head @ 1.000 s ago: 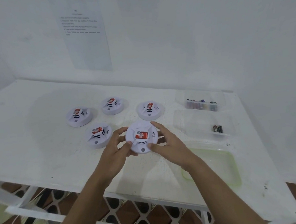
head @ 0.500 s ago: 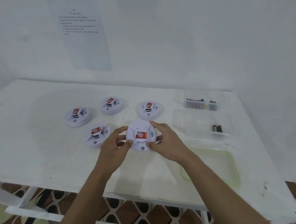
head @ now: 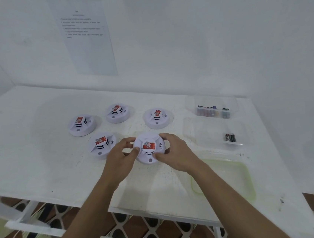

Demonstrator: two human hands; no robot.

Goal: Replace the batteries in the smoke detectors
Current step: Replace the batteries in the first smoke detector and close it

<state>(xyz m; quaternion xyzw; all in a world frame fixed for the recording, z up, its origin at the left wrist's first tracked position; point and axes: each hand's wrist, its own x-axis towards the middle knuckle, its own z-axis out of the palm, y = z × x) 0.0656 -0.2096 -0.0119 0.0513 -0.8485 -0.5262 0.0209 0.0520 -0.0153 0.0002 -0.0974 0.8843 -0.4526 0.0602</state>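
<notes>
A round white smoke detector (head: 149,148) with a red label on its raised centre is at the middle of the white table (head: 40,160). My left hand (head: 120,157) grips its left rim with curled fingers and thumb. My right hand (head: 173,152) grips its right rim the same way. Several more detectors of the same kind lie behind and to the left: one next to my left hand (head: 101,145), one at far left (head: 81,124), one at the back (head: 117,113), one behind the held one (head: 157,118).
A clear box (head: 212,106) with several batteries stands at the back right. In front of it a clear tray (head: 202,133) holds two dark batteries (head: 230,138). A green-rimmed lid (head: 236,178) lies near the front right edge. A printed sheet (head: 87,35) hangs on the wall.
Both hands have set the held detector lower, closer to the tabletop, and shifted their grip slightly on its rim. The other detectors have not moved.
</notes>
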